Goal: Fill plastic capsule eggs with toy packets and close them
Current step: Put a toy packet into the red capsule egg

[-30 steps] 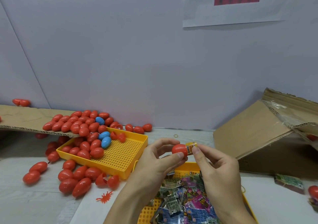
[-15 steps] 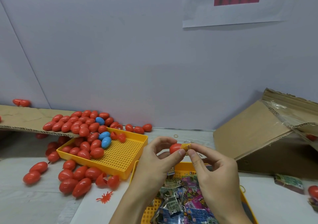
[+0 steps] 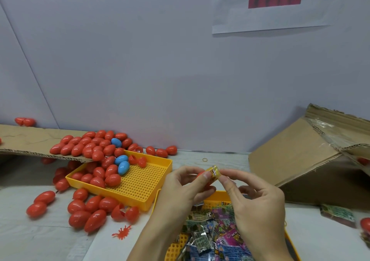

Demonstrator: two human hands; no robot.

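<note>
1. A tilted cardboard box [image 3: 304,152] is seen at the right of the table, its flap edged with clear tape.
2. A flat cardboard sheet [image 3: 30,142] is laid at the left, and a heap of red eggs [image 3: 88,146] is spilled from it into a yellow perforated tray [image 3: 140,182]; three blue eggs [image 3: 121,163] are mixed in the heap, and more red eggs are scattered on the table beside the tray.
3. A second yellow tray [image 3: 174,248] is placed near the front edge and is filled with a pile of toy packets [image 3: 212,234].
4. The left hand [image 3: 180,190] is raised above that tray; a red egg half [image 3: 201,175] is gripped by its curled thumb and fingers.
5. The right hand [image 3: 258,206] is held just beside it; a small yellow packet [image 3: 213,173] is pinched between its thumb and forefinger at the mouth of the egg half, partly outside it.
6. A small red spider toy [image 3: 122,232] is left on the table in front of the scattered eggs.
7. A rubber band [image 3: 204,160] is seen near the wall.
</note>
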